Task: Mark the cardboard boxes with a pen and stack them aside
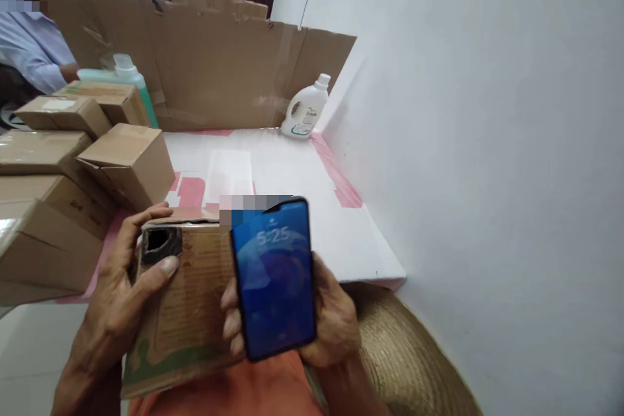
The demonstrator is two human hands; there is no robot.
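Note:
My right hand is wrapped round a dark phone whose lit blue screen shows 5:25; it is held upright in front of me. My left hand grips the left end of a brown printed cardboard box that rests tilted on my lap, with the thumb lying beside a torn dark hole near the box's top corner. The phone overlaps the box's right side.
Several plain cardboard boxes are stacked at the left on a white and pink table. A cardboard screen stands at the back, with a white bottle and a green bottle. A white wall lies to the right. Other people sit behind.

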